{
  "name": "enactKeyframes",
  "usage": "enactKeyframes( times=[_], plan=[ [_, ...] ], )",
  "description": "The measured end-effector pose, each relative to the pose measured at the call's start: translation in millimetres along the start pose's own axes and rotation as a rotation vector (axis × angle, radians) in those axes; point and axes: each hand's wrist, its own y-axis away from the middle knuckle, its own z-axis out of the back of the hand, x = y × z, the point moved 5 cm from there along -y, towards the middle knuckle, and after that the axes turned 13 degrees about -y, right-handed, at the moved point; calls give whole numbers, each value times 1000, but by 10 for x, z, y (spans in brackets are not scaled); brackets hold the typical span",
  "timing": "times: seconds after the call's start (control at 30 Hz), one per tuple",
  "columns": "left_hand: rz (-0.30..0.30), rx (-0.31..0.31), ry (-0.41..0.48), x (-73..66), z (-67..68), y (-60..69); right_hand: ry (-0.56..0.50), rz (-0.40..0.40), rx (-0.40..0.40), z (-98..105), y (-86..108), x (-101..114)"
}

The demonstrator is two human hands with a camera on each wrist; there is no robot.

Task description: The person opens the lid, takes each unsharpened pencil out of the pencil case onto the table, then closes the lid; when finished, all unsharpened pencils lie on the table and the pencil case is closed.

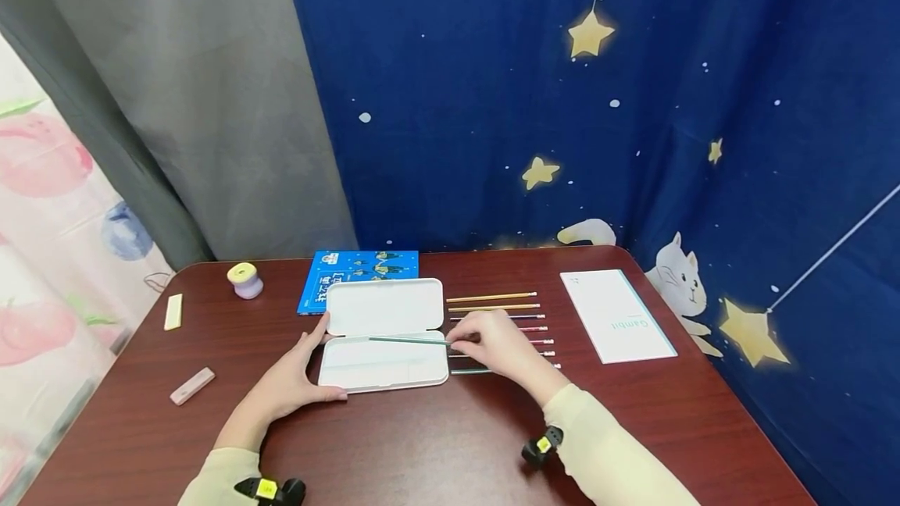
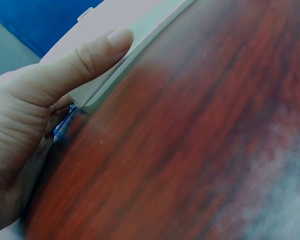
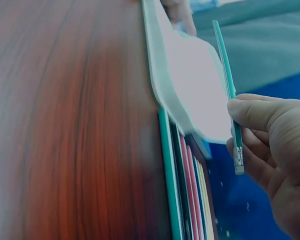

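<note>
A white pencil case (image 1: 383, 369) lies unfolded on the table, its lid leaning back over a blue book (image 1: 358, 264). My left hand (image 1: 295, 381) grips the case at its left end, thumb at the near corner and fingers by the hinge; the left wrist view shows the thumb (image 2: 85, 60) against the rim. Between thumb and fingers, my right hand (image 1: 492, 340) pinches a green pencil (image 3: 225, 60) near its eraser end. The pencil's other end extends leftward above the case. Beside the case's right end lies a row of several pencils (image 1: 492, 306), partly hidden by the right hand.
A white booklet (image 1: 615, 315) lies on the right of the dark wooden table (image 1: 394, 451). To the left are a yellow-lidded little jar (image 1: 244, 281), a pale yellow bar (image 1: 173, 311) and a pinkish bar (image 1: 192, 386). Curtains (image 1: 478, 100) hang behind the table.
</note>
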Motion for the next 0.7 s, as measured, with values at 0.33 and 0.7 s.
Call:
enactKeyframes(
  times=[0.33, 0.7],
  plan=[
    [-17, 2, -4, 17, -6, -11, -110, -67, -28, 488, 428, -223],
    [-32, -3, -11, 26, -7, -26, -48, -93, 32, 631, 834, -406]
  ],
)
